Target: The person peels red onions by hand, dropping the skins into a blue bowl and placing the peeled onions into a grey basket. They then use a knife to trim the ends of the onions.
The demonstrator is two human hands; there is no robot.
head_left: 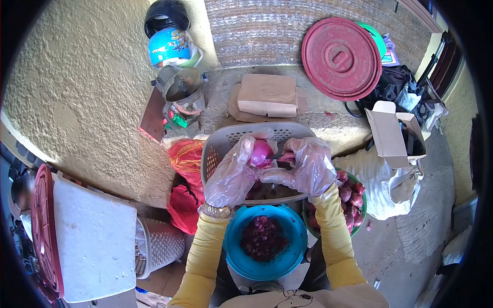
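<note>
My left hand, in a clear plastic glove, is closed around a shiny purple-red onion. Facing it, my gloved right hand grips a small knife, whose dark blade points at the onion; the handle is hidden in the fingers. A purple bit of onion shows by the right fingertips. Both hands are above a grey perforated basket, where some onion pieces lie at the bottom. Below it, a blue basin contains many dark purple pieces.
To the right, a green bowl holds several unpeeled red onions. Left of the basket are red mesh bags. A cardboard piece lies on the ledge beyond, near a red lid. A white board stands at left.
</note>
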